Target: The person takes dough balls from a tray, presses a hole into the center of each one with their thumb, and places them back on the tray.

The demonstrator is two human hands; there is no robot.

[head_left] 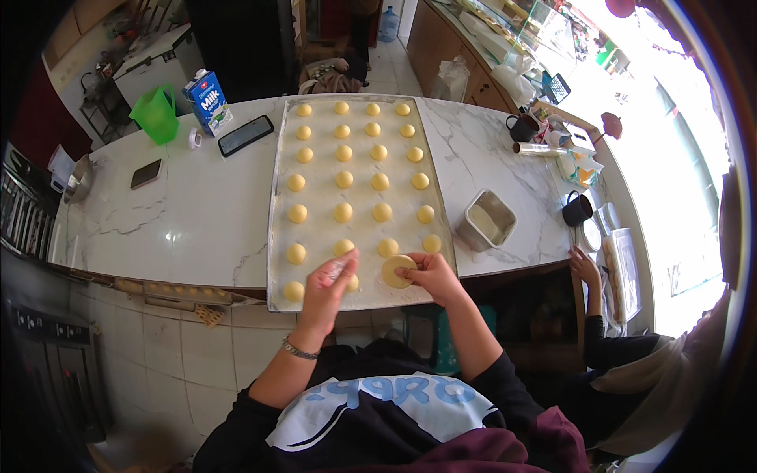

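My right hand [432,276] pinches a flattened round of pale yellow dough [397,271] by its right edge, over the near right part of a long tray [315,272]. My left hand [330,285] hovers over the tray's near middle, fingers drawn together. White powder shows on it, and whether it grips anything more is hidden. Rows of round dough balls cover the floury tray; one dough ball [344,247] sits just beyond my left fingertips and another dough ball [388,247] lies just beyond the flattened round.
Right of the tray stands a metal tin [486,221] with pale powder inside. Beyond it are dark mugs [577,208] and another person's hand [584,266] at the table edge. Leftward lie two phones [246,135], a milk carton [208,102] and a green jug [155,115].
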